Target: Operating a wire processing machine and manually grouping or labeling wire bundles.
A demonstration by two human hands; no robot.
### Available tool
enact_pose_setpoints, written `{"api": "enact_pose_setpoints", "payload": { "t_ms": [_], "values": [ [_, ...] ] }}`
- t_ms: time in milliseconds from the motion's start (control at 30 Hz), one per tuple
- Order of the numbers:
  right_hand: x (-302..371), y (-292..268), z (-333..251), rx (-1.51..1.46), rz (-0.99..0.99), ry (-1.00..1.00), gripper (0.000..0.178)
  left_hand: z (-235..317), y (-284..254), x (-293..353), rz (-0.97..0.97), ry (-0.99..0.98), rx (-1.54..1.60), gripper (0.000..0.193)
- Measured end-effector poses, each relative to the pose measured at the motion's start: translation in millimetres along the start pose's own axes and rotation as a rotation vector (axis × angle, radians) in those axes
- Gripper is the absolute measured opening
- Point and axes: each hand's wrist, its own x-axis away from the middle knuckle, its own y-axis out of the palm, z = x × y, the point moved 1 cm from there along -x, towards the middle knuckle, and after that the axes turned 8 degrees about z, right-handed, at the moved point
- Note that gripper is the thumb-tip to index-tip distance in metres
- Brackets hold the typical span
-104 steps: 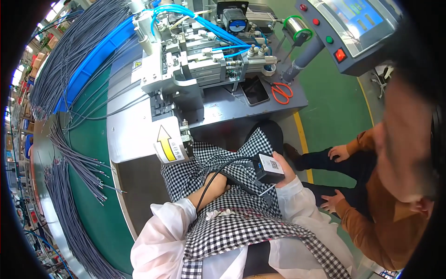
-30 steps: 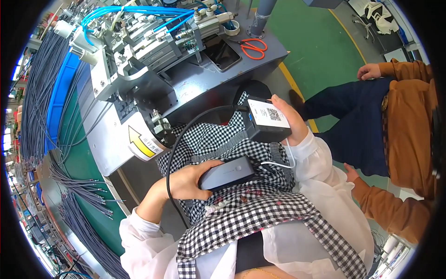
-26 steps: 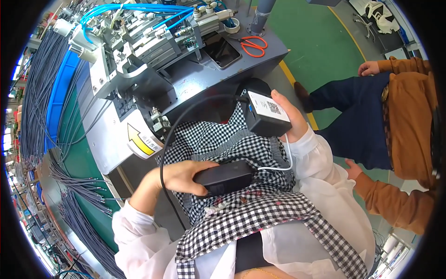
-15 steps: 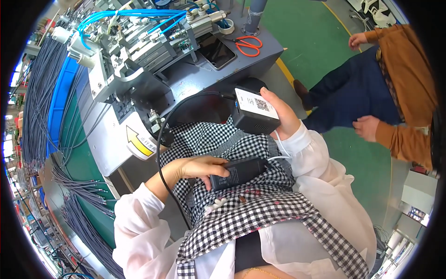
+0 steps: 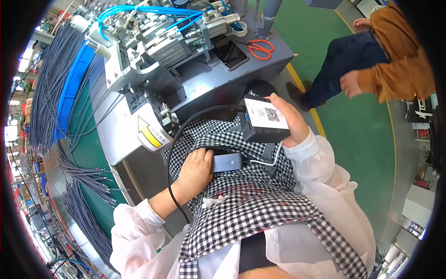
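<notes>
My right hand (image 5: 293,122) is closed round a black box (image 5: 265,135) with a white label and printed square code on top. A black cable (image 5: 186,122) runs from the box's left side and curves down past my left forearm. Over my lap, my left hand (image 5: 194,170) is closed at the left end of a small slab-shaped device (image 5: 226,162), its grey-blue face showing. The fingers bend over beside it, and the thumb is hidden. A white cable (image 5: 262,162) leads from the device's right end up towards the black box. Checkered apron (image 5: 251,204) cloth lies beneath.
A machine (image 5: 181,42) with blue air tubes stands on the grey bench ahead, beside a phone (image 5: 230,53) and red-handled scissors (image 5: 260,49). Bundles of dark cables (image 5: 53,88) lie left, by a blue bin (image 5: 72,95). Another person in a brown sleeve (image 5: 395,76) stands right.
My left hand has turned the device, so a grey-blue face shows instead of the black vented one. The black box shifts slightly right and down in view. The other person's arm has moved.
</notes>
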Motion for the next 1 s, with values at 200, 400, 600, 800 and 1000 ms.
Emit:
{"api": "enact_pose_setpoints", "payload": {
  "t_ms": [200, 400, 600, 800, 1000],
  "values": [
    [4, 4, 12, 0.073, -0.001, 0.026, 0.035, 0, 19, 0, 0.079, -0.014, -0.153, 0.033],
    [13, 3, 57, 0.279, -0.139, 0.236, 0.036, -9, 8, 2, 0.14, 0.016, -0.037, 0.035],
    [8, 10, 110, 0.595, -0.315, 0.356, 0.035, -15, -18, 1, 0.079, 0.088, 0.231, 0.048],
    [3, 3, 110, 0.868, -0.211, 0.109, 0.04, -21, -19, -4, 0.067, 0.205, 0.21, 0.052],
    [0, 4, 87, 0.932, -0.342, 0.195, 0.039, -27, -5, -5, 0.013, 0.157, 0.261, 0.048]
  ]
}}
